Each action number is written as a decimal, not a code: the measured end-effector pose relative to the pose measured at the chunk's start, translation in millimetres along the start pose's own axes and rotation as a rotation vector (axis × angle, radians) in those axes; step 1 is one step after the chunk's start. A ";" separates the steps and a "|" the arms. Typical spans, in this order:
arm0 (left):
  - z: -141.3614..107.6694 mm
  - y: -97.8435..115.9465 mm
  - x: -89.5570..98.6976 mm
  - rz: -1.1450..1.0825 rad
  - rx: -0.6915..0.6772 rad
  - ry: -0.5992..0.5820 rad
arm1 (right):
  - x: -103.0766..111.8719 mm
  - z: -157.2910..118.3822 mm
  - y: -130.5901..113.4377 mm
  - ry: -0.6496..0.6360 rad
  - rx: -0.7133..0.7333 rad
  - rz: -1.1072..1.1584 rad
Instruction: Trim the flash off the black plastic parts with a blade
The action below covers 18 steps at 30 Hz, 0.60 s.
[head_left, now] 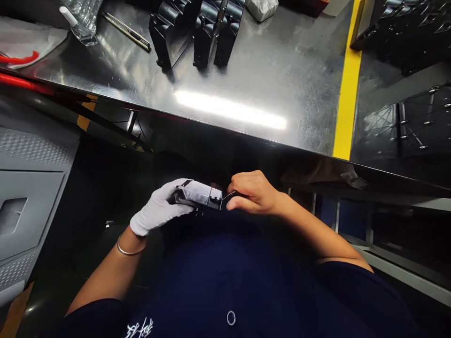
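My left hand (160, 209), in a white glove, is closed around a black moulded plastic part (201, 192) in front of my body. The part's upper face looks pale and shiny under the light. My bare right hand (252, 192) pinches a thin, blade-like tool (229, 195) between thumb and forefinger. Its tip reaches the right end of the part; whether it touches cannot be made out. Most of the tool is hidden inside my fingers.
Beyond my hands runs the metal table's edge. On it stand black plastic parts (206, 33), a pen-like utility knife (127, 30), a clear bottle (82, 30) and a white wrapped block (262, 8). Yellow tape (347, 94) crosses the right side, beside stacked black parts (416, 33). A grey panel (31, 188) stands left.
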<state>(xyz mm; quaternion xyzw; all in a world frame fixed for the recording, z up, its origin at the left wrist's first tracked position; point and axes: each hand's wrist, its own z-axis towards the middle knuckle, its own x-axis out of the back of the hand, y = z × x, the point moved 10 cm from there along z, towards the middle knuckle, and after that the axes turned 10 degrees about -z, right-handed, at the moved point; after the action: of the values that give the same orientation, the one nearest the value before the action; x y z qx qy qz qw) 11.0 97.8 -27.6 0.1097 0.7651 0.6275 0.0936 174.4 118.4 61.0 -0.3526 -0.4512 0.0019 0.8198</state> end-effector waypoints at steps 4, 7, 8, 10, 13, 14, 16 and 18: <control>2.5 -25.0 -9.1 -0.195 0.182 -0.123 | 1.0 13.2 -8.7 0.036 0.090 -0.178; 2.2 -32.4 -13.6 -0.221 0.211 -0.151 | -9.4 16.1 -8.8 -0.037 0.104 -0.235; 1.9 -34.3 -13.9 -0.229 0.211 -0.144 | -11.6 15.6 -8.9 -0.045 0.108 -0.246; 1.4 -37.7 -13.4 -0.242 0.206 -0.121 | -13.6 13.6 -9.7 -0.029 0.121 -0.268; 2.0 -39.8 -11.2 -0.252 0.191 -0.084 | -11.1 11.5 -9.9 0.047 0.119 -0.315; 2.7 -39.3 -11.0 -0.251 0.186 -0.079 | -9.2 11.4 -9.2 0.077 0.108 -0.336; 4.1 -37.1 -11.8 -0.239 0.183 -0.079 | -4.5 12.2 -8.9 0.134 0.091 -0.368; 5.2 -34.9 -13.7 -0.235 0.189 -0.080 | -1.2 13.6 -11.0 0.171 0.100 -0.371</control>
<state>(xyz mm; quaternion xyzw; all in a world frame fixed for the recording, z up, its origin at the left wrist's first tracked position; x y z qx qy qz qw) 23.9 92.2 -62.7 0.0525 0.8240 0.5325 0.1862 160.2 117.6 71.1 -0.2212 -0.4366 -0.1568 0.8579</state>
